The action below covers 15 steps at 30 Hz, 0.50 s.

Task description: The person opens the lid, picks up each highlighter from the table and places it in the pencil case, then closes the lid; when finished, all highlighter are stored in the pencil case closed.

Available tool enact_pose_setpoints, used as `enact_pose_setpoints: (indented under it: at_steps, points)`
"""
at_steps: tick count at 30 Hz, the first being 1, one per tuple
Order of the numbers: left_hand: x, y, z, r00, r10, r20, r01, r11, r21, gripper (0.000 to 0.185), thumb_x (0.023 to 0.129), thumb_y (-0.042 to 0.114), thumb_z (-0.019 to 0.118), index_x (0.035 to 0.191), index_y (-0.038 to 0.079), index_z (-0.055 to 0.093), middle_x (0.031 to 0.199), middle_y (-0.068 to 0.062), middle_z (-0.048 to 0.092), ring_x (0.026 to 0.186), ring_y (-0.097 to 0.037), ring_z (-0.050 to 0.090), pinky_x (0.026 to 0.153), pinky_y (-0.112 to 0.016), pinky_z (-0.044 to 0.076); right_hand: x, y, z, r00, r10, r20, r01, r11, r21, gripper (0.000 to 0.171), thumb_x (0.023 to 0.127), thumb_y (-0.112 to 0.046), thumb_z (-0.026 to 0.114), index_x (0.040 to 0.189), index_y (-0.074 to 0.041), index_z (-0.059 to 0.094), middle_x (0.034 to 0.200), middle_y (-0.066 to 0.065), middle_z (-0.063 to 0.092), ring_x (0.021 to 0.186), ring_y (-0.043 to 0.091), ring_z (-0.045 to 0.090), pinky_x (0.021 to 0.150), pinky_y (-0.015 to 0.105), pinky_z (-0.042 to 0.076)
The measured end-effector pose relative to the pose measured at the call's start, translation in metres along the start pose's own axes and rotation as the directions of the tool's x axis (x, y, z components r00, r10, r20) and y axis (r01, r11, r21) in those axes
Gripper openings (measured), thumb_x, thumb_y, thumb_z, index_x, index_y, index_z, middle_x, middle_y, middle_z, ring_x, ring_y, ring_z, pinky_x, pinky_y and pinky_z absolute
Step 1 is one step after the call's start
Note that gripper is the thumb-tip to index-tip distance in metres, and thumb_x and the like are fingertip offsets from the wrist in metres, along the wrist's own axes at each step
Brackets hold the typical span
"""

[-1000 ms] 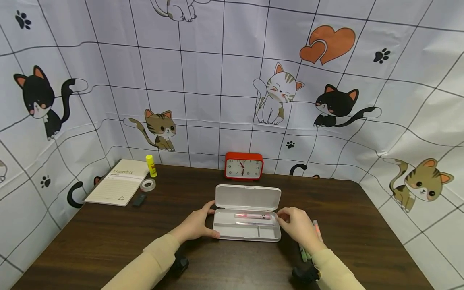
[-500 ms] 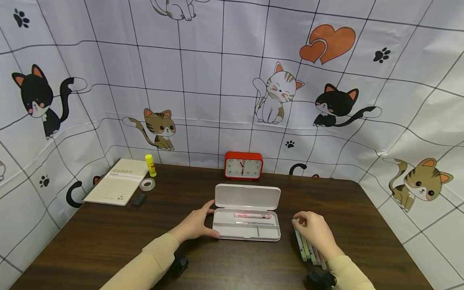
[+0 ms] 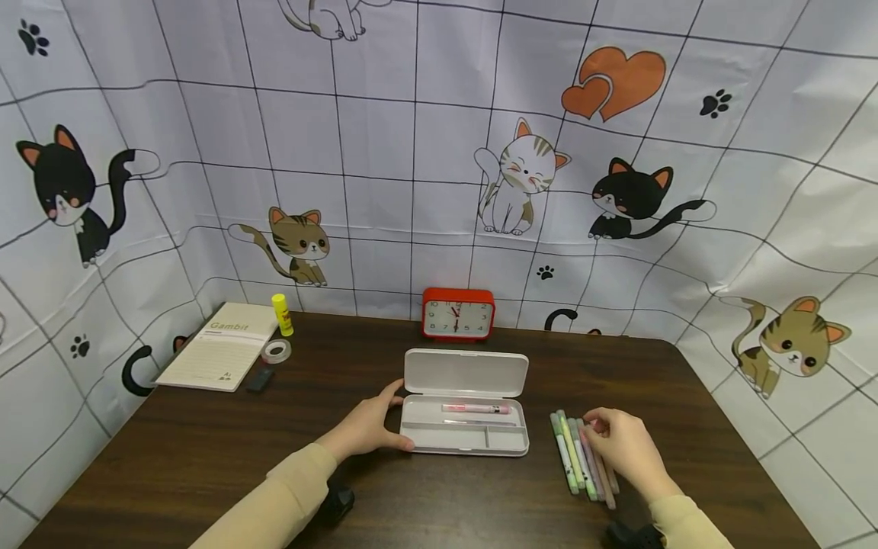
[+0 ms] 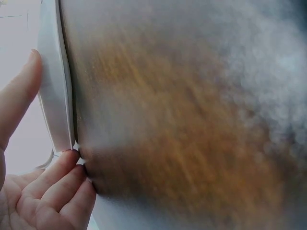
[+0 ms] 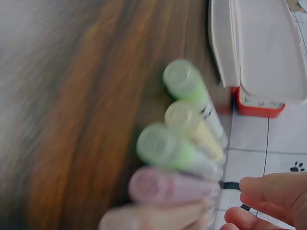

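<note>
My left hand (image 3: 366, 428) sits at 9 o'clock of the open pencil case (image 3: 464, 436), thumb on the back edge near the hinge, fingers curled against the front left corner. In the left wrist view those fingertips (image 4: 67, 165) touch the white shell, so it's a light brace rather than a clamp. The lid (image 3: 466, 373) stands open toward 12 o'clock, with the red clock (image 3: 458, 313) just behind it. One pink pen (image 3: 476, 409) lies in the long back compartment; the front compartments look bare.

My right hand (image 3: 620, 446) is at 3 o'clock of the case, over the row of pastel pens (image 3: 575, 457) lying side by side on the table (image 3: 206, 457). Fingers are bent with tips on the pens nearest me. I can't tell whether I've actually pinched one or am only touching; the right wrist view is blurred and shows the capped ends (image 5: 177, 143) packed together, fingertips (image 5: 268, 191) just beside them.

Risks, as I judge them:
- Pens are round and touching, so grabbing one likely nudges its neighbours and they roll toward the table edge at 5 o'clock.
- I could pick up two at once because they're packed tight.
- My left brace is one-sided; a bump from the right would slide the case toward 9 o'clock.
- Knocking the lid could tip it shut or push it into the clock.
</note>
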<state>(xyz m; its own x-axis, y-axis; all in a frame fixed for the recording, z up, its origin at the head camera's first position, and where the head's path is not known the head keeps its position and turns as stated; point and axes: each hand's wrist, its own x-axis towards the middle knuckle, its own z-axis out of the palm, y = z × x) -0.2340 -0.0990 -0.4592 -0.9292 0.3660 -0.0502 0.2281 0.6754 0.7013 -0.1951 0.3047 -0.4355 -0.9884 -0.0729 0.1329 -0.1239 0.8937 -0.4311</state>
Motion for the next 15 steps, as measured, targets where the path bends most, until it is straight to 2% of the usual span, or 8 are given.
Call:
enact_pose_setpoints:
  at_steps: [5, 10, 15]
  points:
    - [0.001, -0.001, -0.001, 1.000, 0.004, -0.004, -0.004, 1.000, 0.004, 0.110, 0.065, 0.035, 0.087, 0.148, 0.001, 0.023, 0.133, -0.017, 0.055, 0.126, -0.037, 0.047, 0.103, -0.054, 0.036, -0.004, 0.011, -0.004, 1.000, 0.017, -0.002, -0.017, 1.000, -0.002, 0.019, 0.085, -0.011, 0.066, 0.100, 0.001, 0.069, 0.074, -0.001, 0.061, 0.064, 0.012, 0.050, 0.057, 0.030, 0.043]
    - [0.000, -0.003, 0.000, 1.000, 0.003, -0.002, -0.003, 1.000, 0.008, 0.110, 0.065, 0.036, 0.087, 0.148, 0.001, 0.024, 0.132, -0.016, 0.056, 0.125, -0.036, 0.047, 0.102, -0.054, 0.036, -0.009, 0.020, -0.002, 1.000, 0.026, 0.006, -0.026, 1.000, -0.010, 0.017, 0.082, -0.010, 0.069, 0.096, -0.001, 0.069, 0.069, -0.003, 0.056, 0.058, 0.011, 0.045, 0.053, 0.026, 0.038]
    - [0.001, -0.004, 0.001, 1.000, 0.022, -0.001, -0.022, 1.000, 0.007, 0.110, 0.065, 0.036, 0.087, 0.148, 0.000, 0.024, 0.132, -0.017, 0.056, 0.125, -0.037, 0.048, 0.102, -0.055, 0.036, -0.012, 0.026, -0.001, 0.999, 0.035, 0.027, -0.035, 0.999, -0.020, 0.019, 0.080, -0.009, 0.072, 0.096, -0.001, 0.068, 0.068, -0.003, 0.055, 0.057, 0.011, 0.045, 0.052, 0.026, 0.038]
